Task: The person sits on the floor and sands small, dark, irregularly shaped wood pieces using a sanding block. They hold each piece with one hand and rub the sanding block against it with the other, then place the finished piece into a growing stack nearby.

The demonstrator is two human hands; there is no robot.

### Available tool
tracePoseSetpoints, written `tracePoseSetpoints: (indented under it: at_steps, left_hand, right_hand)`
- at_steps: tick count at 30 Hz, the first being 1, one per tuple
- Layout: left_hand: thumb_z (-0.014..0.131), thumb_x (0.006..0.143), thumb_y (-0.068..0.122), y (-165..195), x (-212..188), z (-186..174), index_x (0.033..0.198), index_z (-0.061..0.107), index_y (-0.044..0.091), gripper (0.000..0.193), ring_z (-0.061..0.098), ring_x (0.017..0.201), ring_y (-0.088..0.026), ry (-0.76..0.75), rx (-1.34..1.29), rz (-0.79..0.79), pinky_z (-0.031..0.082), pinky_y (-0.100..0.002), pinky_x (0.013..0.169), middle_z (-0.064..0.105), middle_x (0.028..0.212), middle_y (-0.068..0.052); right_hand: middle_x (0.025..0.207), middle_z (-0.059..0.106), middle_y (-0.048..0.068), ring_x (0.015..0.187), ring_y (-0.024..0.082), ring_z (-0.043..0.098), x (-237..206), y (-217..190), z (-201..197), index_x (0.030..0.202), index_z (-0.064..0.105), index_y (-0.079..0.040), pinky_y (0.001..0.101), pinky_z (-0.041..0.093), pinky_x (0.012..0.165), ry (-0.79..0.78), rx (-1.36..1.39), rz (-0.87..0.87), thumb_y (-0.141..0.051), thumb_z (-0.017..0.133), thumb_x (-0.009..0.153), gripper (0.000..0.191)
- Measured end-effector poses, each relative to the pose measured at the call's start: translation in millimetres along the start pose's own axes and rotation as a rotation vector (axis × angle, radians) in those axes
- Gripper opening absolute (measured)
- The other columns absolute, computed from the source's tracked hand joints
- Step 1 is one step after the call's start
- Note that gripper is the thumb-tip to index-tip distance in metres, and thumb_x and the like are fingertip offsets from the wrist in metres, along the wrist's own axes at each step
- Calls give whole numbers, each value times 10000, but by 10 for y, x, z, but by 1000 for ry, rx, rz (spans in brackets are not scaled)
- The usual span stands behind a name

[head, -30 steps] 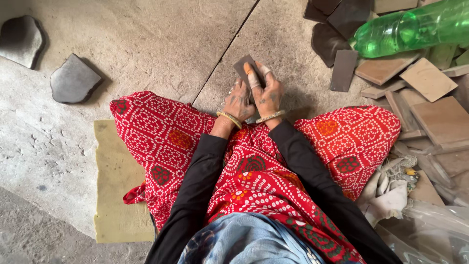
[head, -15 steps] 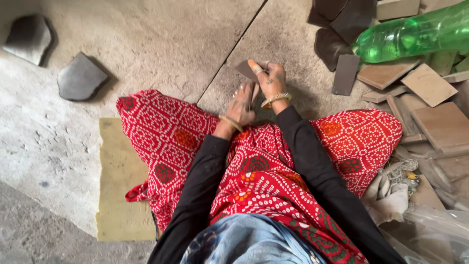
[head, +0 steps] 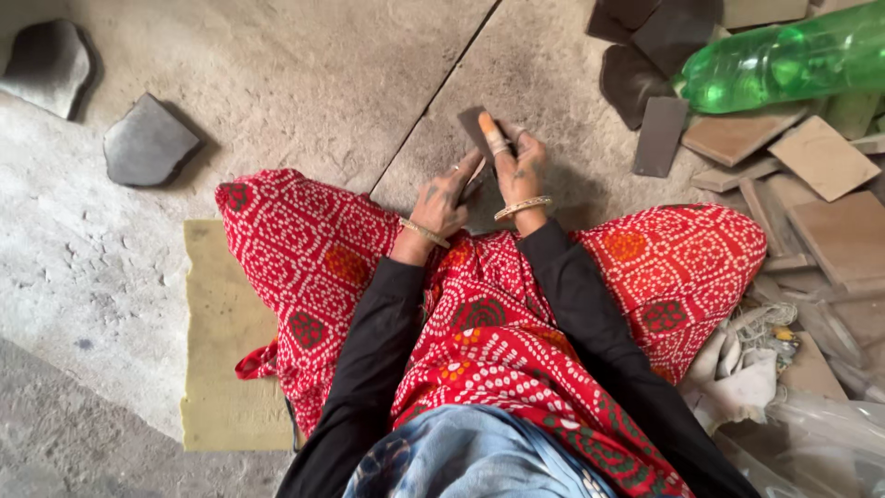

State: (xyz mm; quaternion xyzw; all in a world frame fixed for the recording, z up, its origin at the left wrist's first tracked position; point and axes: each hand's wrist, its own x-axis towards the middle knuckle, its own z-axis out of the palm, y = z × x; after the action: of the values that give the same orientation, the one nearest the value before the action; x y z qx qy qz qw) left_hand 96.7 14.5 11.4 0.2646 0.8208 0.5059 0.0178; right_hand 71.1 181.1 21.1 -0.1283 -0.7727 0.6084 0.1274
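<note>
Currently: right hand (head: 519,172) clamped on small dark stone tile (head: 472,124), left hand (head: 445,196) half-curled beside it, apparently steadying; grinding on stone slab (head: 277,83) seems underway, needing firm downward pressure.

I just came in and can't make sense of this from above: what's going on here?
A person sits on the stone floor in a red patterned garment. The right hand presses a small dark flat stone piece against the floor, one finger wrapped in orange. The left hand rests right beside it, touching its near edge. To the right lie a pile of stone slabs and a green plastic bottle; two loose dark stones lie to the left.
</note>
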Motion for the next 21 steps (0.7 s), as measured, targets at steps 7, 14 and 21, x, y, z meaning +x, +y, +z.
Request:
tracePoseSetpoints:
  at_steps: [7, 14, 21]
  left_hand:
    - [714, 802, 198, -304, 77, 270, 1107, 650, 20, 359, 692, 923, -403, -76, 221, -264, 554, -499, 824, 722, 942, -216]
    - [735, 817, 216, -556, 55, 537, 954, 640, -31, 299, 654, 927, -416, -8, 306, -159, 510, -511, 847, 707, 911, -234]
    - [627, 763, 65, -400, 20, 358, 1282, 624, -68, 536, 707, 927, -412, 113, 59, -21, 565, -478, 816, 696, 1087, -287]
  right_hand:
    - [1026, 799, 118, 901, 123, 735, -358, -492, 94, 1219, 720, 34, 288, 590, 781, -75, -122, -48, -281, 692, 1033, 367]
    - [983, 793, 183, 841, 219, 794, -306, -643, 149, 1143, 766, 4, 324, 593, 718, 32, -363, -205, -314, 721, 996, 353]
    - [911, 814, 94, 737, 184, 755, -116, -591, 105, 1112, 786, -26, 322, 576, 639, 3, -265, -103, -353, 738, 986, 354]
